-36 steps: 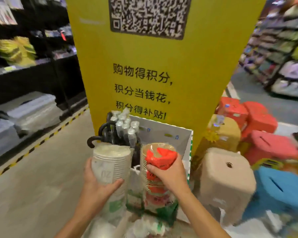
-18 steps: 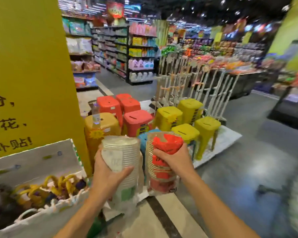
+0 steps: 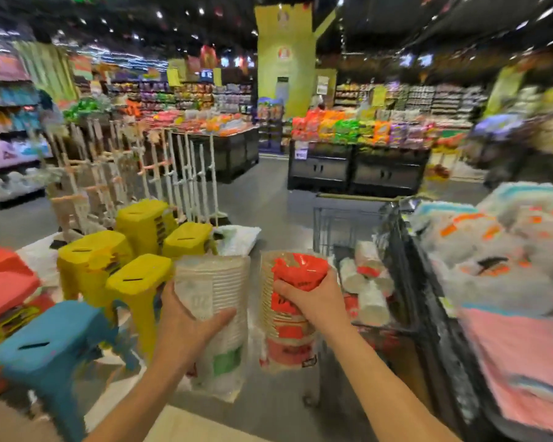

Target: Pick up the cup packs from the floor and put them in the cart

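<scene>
My left hand (image 3: 186,320) grips a tall pack of white cups (image 3: 224,291) in clear plastic, held upright above the floor. Beside it, my right hand (image 3: 307,301) grips a pack of red-printed cups (image 3: 288,342) by its red top. Both packs hang in front of me, just left of the wire cart (image 3: 339,224). The cart stands at centre right and holds several more cup packs (image 3: 367,282) lying in its basket.
Yellow plastic stools (image 3: 141,218), a blue stool (image 3: 51,339) and red stools (image 3: 4,282) crowd the left. A shelf of soft packaged goods (image 3: 508,256) fills the right edge. White drying racks (image 3: 179,173) stand behind the stools. An aisle with produce displays (image 3: 358,129) lies beyond.
My view has swung right, from the yellow pillar past the stools to the cart. Both hands keep the same grip on their packs, now level with the cart's basket.
</scene>
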### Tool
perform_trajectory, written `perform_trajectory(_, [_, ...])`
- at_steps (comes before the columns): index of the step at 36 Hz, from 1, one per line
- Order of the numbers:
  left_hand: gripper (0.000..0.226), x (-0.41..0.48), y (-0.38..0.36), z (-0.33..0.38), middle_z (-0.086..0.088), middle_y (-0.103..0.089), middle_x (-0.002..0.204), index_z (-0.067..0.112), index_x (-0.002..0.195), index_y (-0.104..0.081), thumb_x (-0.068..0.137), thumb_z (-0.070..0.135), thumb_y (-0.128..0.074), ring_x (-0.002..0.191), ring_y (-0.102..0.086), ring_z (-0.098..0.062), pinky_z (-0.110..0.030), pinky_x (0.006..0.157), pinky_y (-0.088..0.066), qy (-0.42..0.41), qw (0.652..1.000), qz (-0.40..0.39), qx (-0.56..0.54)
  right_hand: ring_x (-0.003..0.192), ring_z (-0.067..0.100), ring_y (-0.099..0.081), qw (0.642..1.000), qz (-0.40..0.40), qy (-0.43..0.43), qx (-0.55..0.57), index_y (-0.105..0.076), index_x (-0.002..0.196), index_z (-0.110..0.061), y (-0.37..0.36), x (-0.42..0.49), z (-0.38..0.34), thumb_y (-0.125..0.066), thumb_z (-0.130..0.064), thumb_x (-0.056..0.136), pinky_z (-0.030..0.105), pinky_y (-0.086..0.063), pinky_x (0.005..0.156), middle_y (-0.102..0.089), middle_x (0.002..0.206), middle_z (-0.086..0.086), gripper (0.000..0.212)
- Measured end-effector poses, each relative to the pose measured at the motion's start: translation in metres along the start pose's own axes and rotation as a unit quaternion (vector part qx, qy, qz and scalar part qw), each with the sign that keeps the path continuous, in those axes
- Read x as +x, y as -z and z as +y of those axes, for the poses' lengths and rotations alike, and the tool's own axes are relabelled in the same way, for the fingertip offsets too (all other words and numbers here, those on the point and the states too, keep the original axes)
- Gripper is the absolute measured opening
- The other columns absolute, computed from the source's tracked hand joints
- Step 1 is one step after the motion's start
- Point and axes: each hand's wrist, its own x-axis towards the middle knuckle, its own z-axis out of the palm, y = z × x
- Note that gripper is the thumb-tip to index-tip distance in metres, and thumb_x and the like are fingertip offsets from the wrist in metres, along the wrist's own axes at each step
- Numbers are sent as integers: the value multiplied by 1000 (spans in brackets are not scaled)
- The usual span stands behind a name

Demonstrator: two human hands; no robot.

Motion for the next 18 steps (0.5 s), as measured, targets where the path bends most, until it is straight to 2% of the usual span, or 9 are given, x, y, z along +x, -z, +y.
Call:
perform_trajectory(2, [108, 12, -51, 9, -1, -52, 138, 18, 143, -35, 56, 29, -98, 123, -52, -18, -40, 104, -44, 1, 1000, -24, -8, 94, -9, -61, 1000, 28, -13, -4, -47, 124, -31, 39, 20, 17, -99, -44, 57, 12, -48, 70, -63, 113, -18, 86])
perform_trajectory(4, [108, 23, -94, 14, 0, -54, 137, 22, 142, -37, 54, 39, -97, 122, -53, -17, -39, 102, -44, 3, 999, -46, -3, 94, -7, -63, 998, 53, -22, -12, -49, 124, -32, 73, 38, 31, -99, -48, 55, 15, -51, 74, -65, 112, -17, 87])
perform_trajectory(6, [109, 33, -131, 20, 3, -54, 136, 26, 140, -36, 51, 46, -95, 120, -55, -16, -43, 101, -47, 7, 998, -63, -8, 93, -7, -59, 997, 71, -41, -14, -42, 123, -33, 103, 55, 42, -99, -45, 58, 18, -49, 76, -61, 112, -20, 87])
perform_trajectory(9, [108, 47, -180, 30, 6, -46, 134, 19, 144, -31, 59, 25, -97, 120, -48, -14, -37, 104, -41, 7, 997, -82, -14, 99, 5, -62, 993, 99, -58, -25, -37, 123, -34, 138, 81, 58, -98, -46, 58, 32, -52, 91, -60, 112, -15, 90])
perform_trajectory(11, [106, 56, -207, 32, 7, -48, 131, 22, 143, -31, 60, 27, -96, 119, -51, -18, -44, 101, -46, 15, 995, -101, -15, 105, 8, -65, 990, 122, -65, -24, -42, 127, -32, 154, 102, 72, -98, -50, 52, 38, -55, 98, -63, 117, -13, 95])
perform_trajectory(14, [103, 76, -241, 26, 8, -52, 129, 30, 140, -30, 60, 32, -95, 117, -58, -23, -61, 89, -54, 37, 991, -129, -17, 105, 9, -66, 987, 138, -81, -28, -42, 136, -26, 169, 132, 91, -98, -58, 47, 41, -57, 97, -64, 119, -12, 109])
perform_trajectory(16, [103, 92, -263, 22, 7, -53, 128, 31, 140, -30, 60, 32, -95, 115, -59, -22, -60, 90, -54, 45, 988, -146, -23, 103, 8, -66, 984, 151, -94, -29, -37, 140, -25, 175, 152, 102, -96, -62, 45, 40, -57, 95, -63, 121, -11, 118])
perform_trajectory(18, [107, 110, -285, 17, 8, -51, 128, 26, 144, -29, 60, 29, -96, 115, -55, -17, -49, 98, -51, 44, 986, -157, -34, 98, 2, -62, 983, 149, -106, -31, -31, 139, -27, 177, 170, 113, -97, -54, 54, 31, -52, 88, -59, 119, -12, 111])
